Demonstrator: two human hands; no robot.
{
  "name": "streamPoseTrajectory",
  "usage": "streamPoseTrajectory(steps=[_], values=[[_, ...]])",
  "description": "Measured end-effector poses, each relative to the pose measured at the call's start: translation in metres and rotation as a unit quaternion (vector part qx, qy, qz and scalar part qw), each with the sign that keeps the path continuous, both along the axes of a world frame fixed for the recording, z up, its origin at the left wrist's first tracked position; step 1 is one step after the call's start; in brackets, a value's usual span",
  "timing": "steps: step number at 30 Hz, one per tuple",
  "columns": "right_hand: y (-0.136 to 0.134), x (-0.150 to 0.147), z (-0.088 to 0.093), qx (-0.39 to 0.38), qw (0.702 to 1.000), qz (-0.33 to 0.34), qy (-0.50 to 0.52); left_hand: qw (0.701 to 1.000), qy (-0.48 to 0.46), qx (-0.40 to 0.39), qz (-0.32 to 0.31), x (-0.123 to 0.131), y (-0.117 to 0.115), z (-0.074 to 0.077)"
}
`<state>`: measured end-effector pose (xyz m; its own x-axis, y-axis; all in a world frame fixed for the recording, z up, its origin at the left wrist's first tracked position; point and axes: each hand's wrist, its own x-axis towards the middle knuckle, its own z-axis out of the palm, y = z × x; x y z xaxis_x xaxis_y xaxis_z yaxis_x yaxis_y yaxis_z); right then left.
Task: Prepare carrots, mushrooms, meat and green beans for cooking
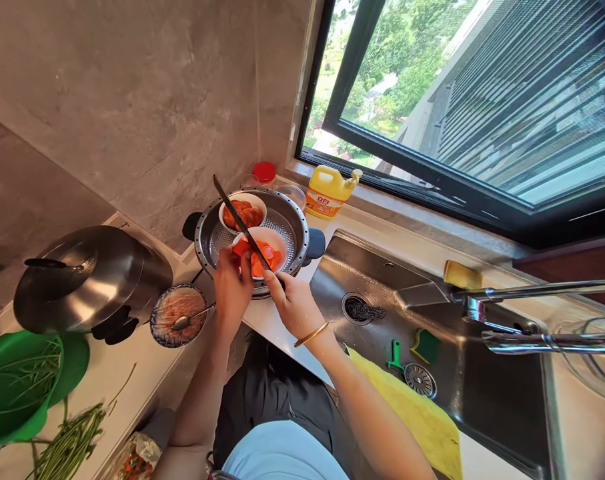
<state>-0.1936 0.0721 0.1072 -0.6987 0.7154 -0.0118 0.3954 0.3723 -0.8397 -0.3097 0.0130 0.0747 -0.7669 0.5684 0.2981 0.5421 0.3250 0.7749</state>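
At the bench's left edge a green colander (17, 387) holds long beans, and more beans (69, 443) lie loose in front of it. Behind stands a steel pot (97, 280) with its lid on. Just right of it sits a patterned dish (178, 315) with a spoon (189, 318) resting in it.

The left hand (231, 283) reaches to the near bowl (262, 250), its fingers closed on the bowl's left rim. That bowl holds orange pieces and stands inside a steel strainer (282, 220) near the bench's back edge, just left of the sink (432, 347). A second bowl (243, 210) of orange-brown food sits behind it in the same strainer.

The right hand (295, 303), a gold bangle on its wrist, is wrapped tight around the lower end of a knife (239, 220), whose blade slants up and left across both bowls.

Behind the strainer, by the wall, stand a red-lidded jar (263, 173) and a yellow bottle (329, 190). In the sink lie a green scrubber (425, 345) and a drain plug (420, 380); a yellow cloth (412, 417) hangs over its front edge. A tap (532, 293) reaches in from the right.
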Motion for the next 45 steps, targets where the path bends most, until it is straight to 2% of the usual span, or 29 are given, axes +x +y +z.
streamPoseTrajectory(steps=[4, 9, 14, 20, 26, 33, 39, 41, 45], values=[[0.001, -0.005, -0.002, -0.018, 1.000, -0.004, 0.009, 1.000, 0.015, 0.003, -0.007, -0.006, 0.002, 0.000], [-0.001, -0.006, -0.004, -0.014, 1.000, -0.009, 0.013, 0.997, -0.060, 0.015, -0.036, -0.010, 0.004, 0.001], [-0.001, -0.006, -0.006, -0.023, 0.999, -0.020, 0.019, 0.999, 0.004, 0.001, -0.036, -0.007, 0.003, 0.001], [0.000, -0.006, -0.008, 0.005, 1.000, -0.025, 0.017, 0.997, -0.046, -0.006, -0.060, -0.010, 0.004, -0.001], [0.004, -0.006, -0.007, -0.013, 0.999, -0.026, 0.025, 0.998, 0.015, 0.012, -0.066, -0.003, 0.003, 0.001], [0.006, -0.006, -0.013, -0.004, 1.000, -0.026, 0.008, 0.983, -0.150, 0.035, -0.103, -0.008, -0.002, -0.001], [0.009, -0.003, -0.018, -0.043, 0.998, -0.040, 0.025, 0.978, -0.177, 0.082, -0.073, -0.016, -0.001, -0.004], [0.008, -0.002, -0.016, -0.042, 0.998, -0.043, 0.028, 0.964, -0.232, 0.110, -0.068, -0.019, 0.000, -0.006], [0.004, 0.002, -0.008, -0.010, 0.999, -0.026, 0.031, 0.915, -0.356, 0.177, -0.064, -0.023, 0.004, -0.006]])
